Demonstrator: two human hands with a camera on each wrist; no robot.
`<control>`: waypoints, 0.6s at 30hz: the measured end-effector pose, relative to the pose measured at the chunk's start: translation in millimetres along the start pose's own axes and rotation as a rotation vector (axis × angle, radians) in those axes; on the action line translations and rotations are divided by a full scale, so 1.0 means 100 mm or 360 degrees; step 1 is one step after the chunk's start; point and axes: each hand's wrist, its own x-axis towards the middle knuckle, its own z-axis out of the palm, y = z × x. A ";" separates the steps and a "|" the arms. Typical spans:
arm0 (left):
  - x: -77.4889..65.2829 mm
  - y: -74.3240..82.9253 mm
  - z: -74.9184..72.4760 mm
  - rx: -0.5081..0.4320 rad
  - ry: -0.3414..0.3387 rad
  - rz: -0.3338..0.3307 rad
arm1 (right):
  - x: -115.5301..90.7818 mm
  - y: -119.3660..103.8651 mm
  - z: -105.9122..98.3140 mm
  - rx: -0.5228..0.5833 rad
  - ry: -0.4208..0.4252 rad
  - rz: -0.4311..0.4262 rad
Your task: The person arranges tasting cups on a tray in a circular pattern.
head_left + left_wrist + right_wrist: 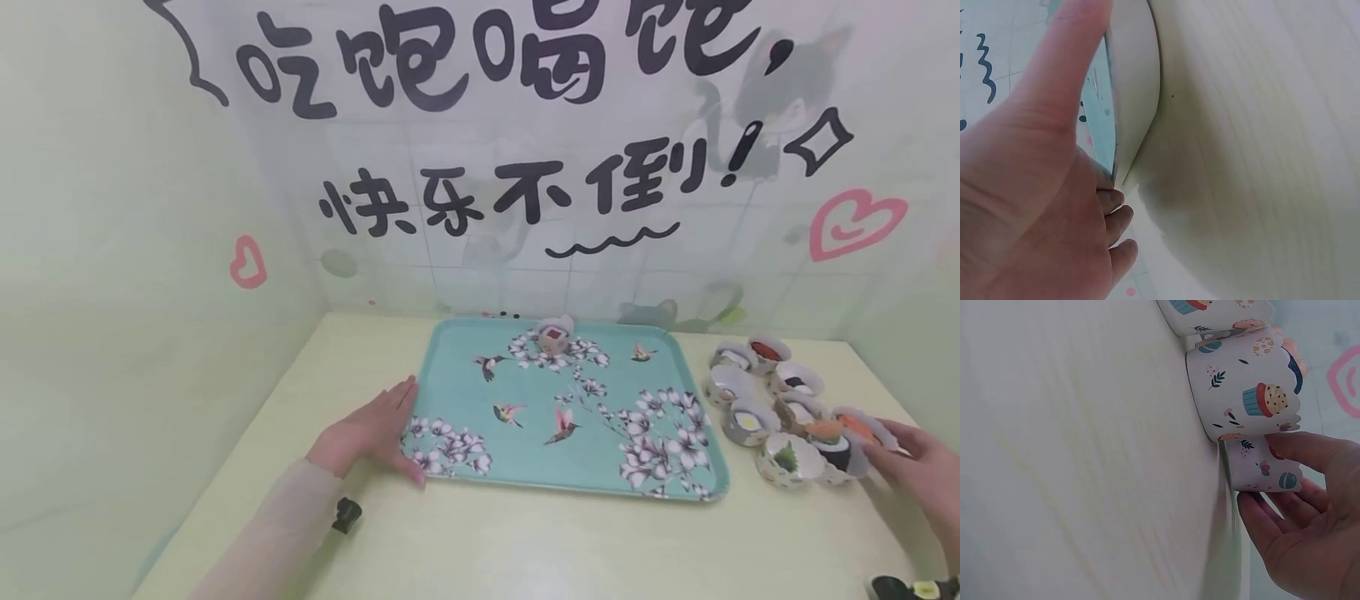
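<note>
A turquoise tray (457, 400) printed with flowers and birds lies on the table. My left hand (378, 429) rests against its left side, fingers straight and thumb spread toward the front corner. In the left wrist view the thumb lies along the tray's pale outer wall (1135, 75). At the far right my right hand (918, 467) holds a patterned paper cup (1260, 465) between thumb and fingers. Orange-topped sushi (858, 429) sits in that cup. Beside it stands another cup (1241, 387) with dark-wrapped sushi (832, 450).
Several more paper cups of sushi, one with a green topping (787, 458), cluster right of the tray. A single cup (555, 335) stands on the tray near its back edge. Behind the table (525, 542) rises a wall sheet (495, 283) with large writing.
</note>
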 end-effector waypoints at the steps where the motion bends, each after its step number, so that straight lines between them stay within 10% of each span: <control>1: 0.01 0.00 -0.01 -0.0001 0.0001 0.0002 | -0.02 -0.02 -0.01 0.0028 0.0008 -0.0012; 18: 0.01 -0.02 0.00 -0.0039 0.0020 0.0022 | -0.08 -0.23 -0.19 0.0047 0.0173 -0.0046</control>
